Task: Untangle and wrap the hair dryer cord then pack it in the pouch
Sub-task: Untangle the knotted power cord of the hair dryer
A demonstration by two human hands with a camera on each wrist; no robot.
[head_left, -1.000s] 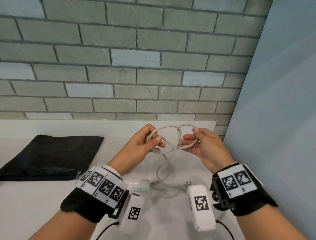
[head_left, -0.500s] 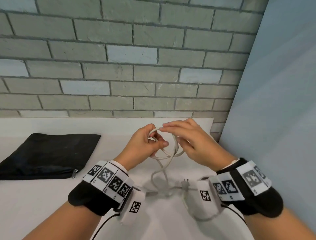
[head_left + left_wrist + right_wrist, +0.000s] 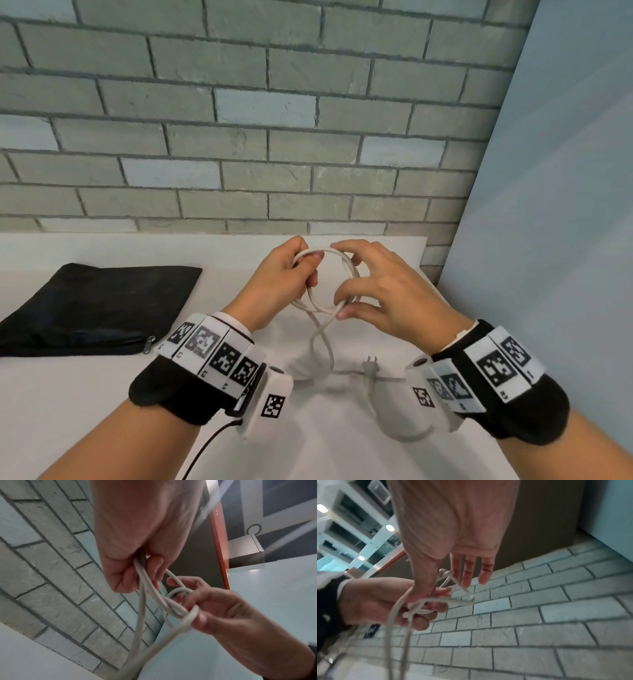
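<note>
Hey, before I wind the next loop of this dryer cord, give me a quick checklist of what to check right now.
1. Left hand grips the gathered loops of the cord: ok.
2. Right hand pinches the crossing strands with thumb and forefinger: ok.
3. Cord free of knots: not ok, strands still cross at the right hand.
4. Plug lying loose on the counter: ok.
5. Pouch within reach, on the left: ok.
6. Pouch zipper open: cannot tell.

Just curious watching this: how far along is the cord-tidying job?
Early. Both the left hand and right hand hold a looped, crossed section of the cord. The plug lies loose on the table; the pouch lies flat, nothing packed.
</note>
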